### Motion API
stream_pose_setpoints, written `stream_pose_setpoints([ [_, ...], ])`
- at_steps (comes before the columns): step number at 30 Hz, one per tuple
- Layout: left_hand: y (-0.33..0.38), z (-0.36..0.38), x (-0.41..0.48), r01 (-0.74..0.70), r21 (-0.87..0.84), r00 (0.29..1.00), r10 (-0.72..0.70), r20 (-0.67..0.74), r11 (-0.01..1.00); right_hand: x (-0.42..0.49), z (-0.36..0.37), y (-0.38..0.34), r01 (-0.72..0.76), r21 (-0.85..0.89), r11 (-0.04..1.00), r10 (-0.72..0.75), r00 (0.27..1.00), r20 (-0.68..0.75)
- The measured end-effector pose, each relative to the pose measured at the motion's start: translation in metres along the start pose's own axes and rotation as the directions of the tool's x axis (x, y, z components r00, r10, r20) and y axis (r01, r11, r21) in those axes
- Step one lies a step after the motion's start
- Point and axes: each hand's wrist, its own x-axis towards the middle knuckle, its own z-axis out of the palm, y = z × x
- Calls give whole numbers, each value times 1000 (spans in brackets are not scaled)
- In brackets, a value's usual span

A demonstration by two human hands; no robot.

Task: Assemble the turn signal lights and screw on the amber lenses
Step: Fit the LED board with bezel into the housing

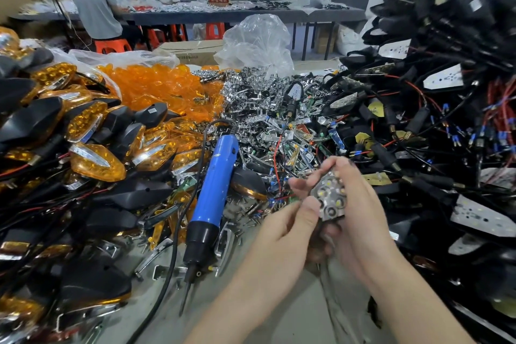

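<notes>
Gripping the chrome reflector (330, 199), left hand (282, 234) and right hand (361, 204) flank it.

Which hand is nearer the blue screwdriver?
Left. The left hand is just right of the blue screwdriver; the right hand lies farther right, both gripping the chrome reflector.

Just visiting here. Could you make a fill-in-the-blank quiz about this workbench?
1. The electric screwdriver has a ____ body.
2. The left hand and right hand together grip one chrome reflector, with the screwdriver lying to their ____.
3. The loose amber lenses are heaped in a clear ____ bag.
Missing words: blue; left; plastic.
</notes>
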Motion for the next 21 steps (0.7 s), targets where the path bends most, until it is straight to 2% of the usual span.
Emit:
stream_pose_setpoints([
  [2,-1,-4,-1,-4,105,999,9,-45,994,6,-6,-9,2,124,992,8,997,-80],
  [5,-4,-15,-3,-55,430,977,138,-165,901,10,-17,-19,29,242,970,-2,994,-112],
  [7,-6,-20,-4,-53,700,949,255,-187,712,10,-20,-19,18,267,964,6,996,-86],
  [9,-5,-22,-4,-2,839,925,319,-205,544,10,-19,-16,2,242,970,13,998,-62],
  [14,-10,-21,0,79,921,929,307,-207,381,10,-13,-11,-27,205,978,31,999,-15],
  [21,-20,-23,4,66,962,951,277,-141,264,9,-13,-13,-17,192,981,26,999,-43],
])
